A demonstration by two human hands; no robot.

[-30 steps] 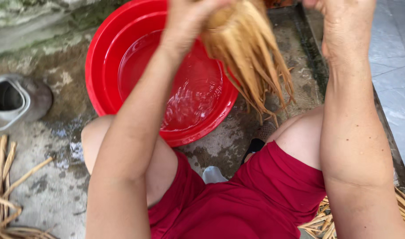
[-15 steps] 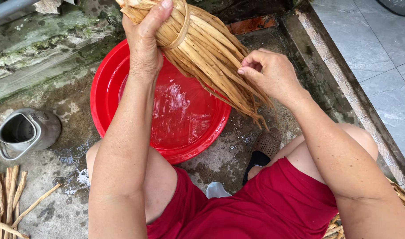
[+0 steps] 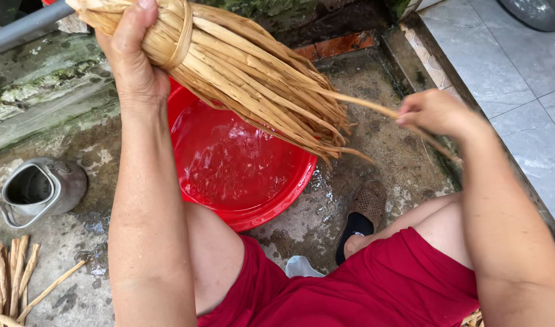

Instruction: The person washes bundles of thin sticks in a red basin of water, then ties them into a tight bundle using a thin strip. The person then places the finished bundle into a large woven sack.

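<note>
My left hand (image 3: 134, 57) grips the tied end of a thick bundle of tan dried strips (image 3: 247, 75), held up over a red plastic basin (image 3: 274, 203) with water in it. The bundle slopes down to the right, its loose ends fanning out above the basin's right rim. My right hand (image 3: 435, 112) pinches a single strip (image 3: 365, 107) that runs out of the bundle to the right.
A grey metal kettle (image 3: 38, 191) stands on the wet concrete at the left. Loose dried strips (image 3: 14, 278) lie at the bottom left. A brown sandal (image 3: 362, 209) is beside the basin. Grey floor tiles (image 3: 514, 72) sit beyond a raised edge at right.
The bundle has swung further right and lower across the basin. My right hand has moved away from the loose ends, drawing one strip out to the right.
</note>
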